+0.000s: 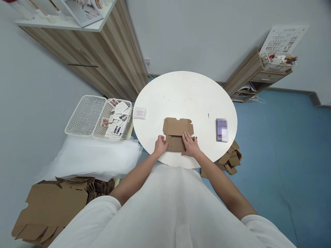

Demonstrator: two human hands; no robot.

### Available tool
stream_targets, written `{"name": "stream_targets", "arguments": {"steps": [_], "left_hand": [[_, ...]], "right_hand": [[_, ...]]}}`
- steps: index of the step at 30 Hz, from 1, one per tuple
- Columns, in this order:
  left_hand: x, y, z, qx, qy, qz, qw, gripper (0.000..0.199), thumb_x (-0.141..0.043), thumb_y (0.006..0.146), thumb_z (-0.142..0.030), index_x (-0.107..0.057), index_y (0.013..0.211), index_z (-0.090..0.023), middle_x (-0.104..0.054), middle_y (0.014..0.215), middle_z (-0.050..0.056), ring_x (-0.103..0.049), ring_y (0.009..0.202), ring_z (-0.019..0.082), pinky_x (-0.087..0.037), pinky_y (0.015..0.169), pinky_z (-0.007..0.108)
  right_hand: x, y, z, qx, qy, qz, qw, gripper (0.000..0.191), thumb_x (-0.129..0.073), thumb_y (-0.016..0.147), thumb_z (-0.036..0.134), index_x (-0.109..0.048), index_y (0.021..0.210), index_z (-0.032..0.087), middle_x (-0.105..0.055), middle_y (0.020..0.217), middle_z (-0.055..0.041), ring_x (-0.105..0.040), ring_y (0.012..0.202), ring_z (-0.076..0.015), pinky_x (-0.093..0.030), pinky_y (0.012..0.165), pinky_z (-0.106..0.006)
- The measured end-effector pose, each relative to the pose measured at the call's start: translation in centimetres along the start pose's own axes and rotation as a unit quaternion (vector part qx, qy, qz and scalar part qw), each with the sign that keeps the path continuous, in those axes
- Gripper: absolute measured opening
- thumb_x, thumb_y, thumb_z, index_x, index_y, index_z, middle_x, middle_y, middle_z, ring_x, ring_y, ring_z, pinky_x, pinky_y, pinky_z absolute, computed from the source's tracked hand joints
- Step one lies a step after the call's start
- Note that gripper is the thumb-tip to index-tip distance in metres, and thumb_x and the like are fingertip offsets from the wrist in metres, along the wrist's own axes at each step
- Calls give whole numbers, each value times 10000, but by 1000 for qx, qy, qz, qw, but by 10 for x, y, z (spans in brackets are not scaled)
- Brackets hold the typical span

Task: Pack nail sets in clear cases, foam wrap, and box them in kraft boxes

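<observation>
Workpiece: brown cardboard mailer box [178,128], partly folded, on the near part of the round white table [181,93]; notched panel with side tabs at the far side, recessed panel at the near side.
Left hand [160,145]: at the box's near-left edge, fingers curled; whether it pinches the cardboard cannot be told.
Right hand [190,146]: spread with fingers extended, laid over the right part of the recessed panel; fingertips near the fold between the two panels.
Table, left edge: small stack of pale, clear-looking packs [140,113].
Table, right edge: purple pack [221,129], its print pixelated.
Left side, upper: two perforated white plastic baskets standing side by side; the right basket [95,135] holds printed cards [117,120], the left basket [67,129] clear plastic pieces [90,112].
Left side, lower: translucent white sheets [95,156], then a pile of brown cardboard blanks [57,206].
Right side, below table level: folded cardboard boxes [231,160], partly hidden by the tabletop.
Beyond table: woodgrain cabinet [119,51], left; woodgrain drawer unit [244,74], right.
</observation>
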State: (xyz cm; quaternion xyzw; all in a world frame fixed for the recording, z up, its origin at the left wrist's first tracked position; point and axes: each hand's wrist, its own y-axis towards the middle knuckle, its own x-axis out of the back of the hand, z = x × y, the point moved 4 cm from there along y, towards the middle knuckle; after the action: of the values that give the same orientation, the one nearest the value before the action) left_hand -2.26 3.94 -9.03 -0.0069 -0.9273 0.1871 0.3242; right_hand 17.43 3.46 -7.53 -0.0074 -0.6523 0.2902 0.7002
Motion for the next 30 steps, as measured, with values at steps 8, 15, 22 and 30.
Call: {"name": "stream_targets", "arguments": {"steps": [8,15,22,30], "left_hand": [[0,7,-7,-7,108,-5,994,219,-506,684,-104,-444,874,-195,-516,651,-11,-540,673,173,-383,604,276],[11,-5,-18,-124,80,77,986,838,-681,610,-442,-255,1285,-187,-500,1064,86,-553,834,186,-441,688,300],[9,8,-30,-160,220,171,947,1179,-790,418,-448,-136,1380,-254,-417,1161,112,-530,985,305,-431,723,326],[1,10,-29,-150,207,153,954,1129,-788,432,-442,-181,1366,-257,-426,1148,120,-539,968,308,-433,710,326]], "right_hand": [[0,-1,4,3,0,-6,1000,1139,-670,560,515,7,1402,156,-8,1478,-145,26,1352,-307,-108,1025,-540],[3,-1,-5,-6,-3,-7,1000,1132,-675,566,493,10,1401,153,-15,1477,-151,21,1353,-303,-95,1026,-534],[9,-1,-7,3,-4,-10,1000,1160,-689,557,497,25,1403,148,-23,1476,-157,9,1353,-292,-92,1024,-526],[3,-40,-48,-237,311,-141,910,879,-429,747,596,-35,1409,172,-125,1461,-167,-230,1309,-302,-317,943,-488]]}}
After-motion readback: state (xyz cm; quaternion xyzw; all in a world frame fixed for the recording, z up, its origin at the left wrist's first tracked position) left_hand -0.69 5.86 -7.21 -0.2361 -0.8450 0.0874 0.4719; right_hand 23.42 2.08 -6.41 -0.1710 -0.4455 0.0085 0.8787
